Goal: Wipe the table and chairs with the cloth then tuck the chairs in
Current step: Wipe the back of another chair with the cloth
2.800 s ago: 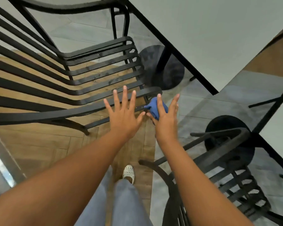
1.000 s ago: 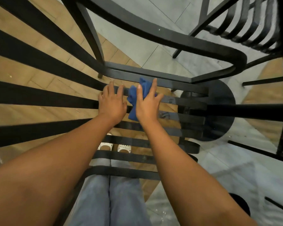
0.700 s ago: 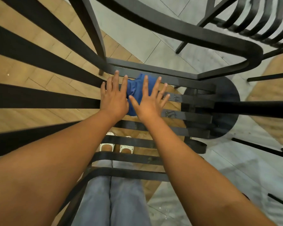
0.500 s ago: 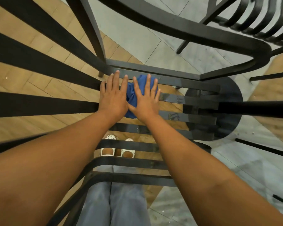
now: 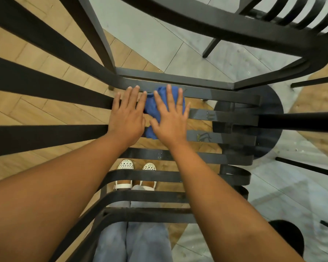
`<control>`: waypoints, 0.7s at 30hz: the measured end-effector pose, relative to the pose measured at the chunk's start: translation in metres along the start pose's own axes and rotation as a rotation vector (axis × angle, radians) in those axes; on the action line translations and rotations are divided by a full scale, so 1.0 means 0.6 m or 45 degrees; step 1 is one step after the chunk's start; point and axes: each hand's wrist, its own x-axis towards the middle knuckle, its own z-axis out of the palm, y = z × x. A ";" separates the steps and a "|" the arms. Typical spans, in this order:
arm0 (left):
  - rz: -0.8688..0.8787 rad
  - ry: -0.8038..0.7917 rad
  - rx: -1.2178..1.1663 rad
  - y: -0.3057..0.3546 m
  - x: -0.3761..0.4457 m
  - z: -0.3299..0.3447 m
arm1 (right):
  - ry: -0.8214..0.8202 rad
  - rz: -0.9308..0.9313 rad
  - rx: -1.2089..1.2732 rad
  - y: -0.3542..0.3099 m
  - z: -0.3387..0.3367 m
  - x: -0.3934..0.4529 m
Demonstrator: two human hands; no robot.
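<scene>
Right hand point(image 5: 169, 120) flat, fingers straight and spread, pressing the blue cloth point(image 5: 151, 106) onto the slatted seat of the black chair point(image 5: 206, 136). Cloth sits at the back of the seat, bunched under the palm, one edge showing at 9 o'clock of the hand. Left hand point(image 5: 127, 114) just beside it at 9 o'clock, also flat and relaxed, resting on the slats, holding nothing.

Risks, as judged: the seat is all gaps, and a loosely pinned cloth could slip through between slats to the wooden floor point(image 5: 45, 112). Wiping only the slat tops would leave edges and the wet-looking spots at 3 o'clock of the right hand untouched. Leaning weight on the seat back might shift the chair.

Against half a second ago: both hands keep nearly the same place on the seat; the right fingers look spread slightly wider over the cloth. White shoes point(image 5: 134, 174) show below, through the slats.
</scene>
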 end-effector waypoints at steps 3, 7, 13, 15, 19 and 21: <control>-0.004 -0.006 0.114 -0.011 0.015 0.006 | -0.017 0.075 -0.043 0.039 -0.014 -0.009; 0.024 0.012 0.216 -0.029 0.025 0.010 | 0.024 0.237 0.011 0.003 -0.008 -0.001; 0.017 -0.098 0.367 -0.030 0.029 0.020 | 0.019 0.089 -0.023 -0.036 0.005 0.020; 0.006 -0.108 0.366 -0.031 0.033 0.022 | 0.028 0.057 -0.027 -0.030 0.005 0.017; 0.019 -0.098 0.331 -0.032 0.034 0.022 | 0.079 0.124 -0.003 0.035 -0.009 -0.002; 0.013 -0.089 0.347 -0.032 0.034 0.021 | 0.092 0.211 -0.017 0.085 -0.024 -0.013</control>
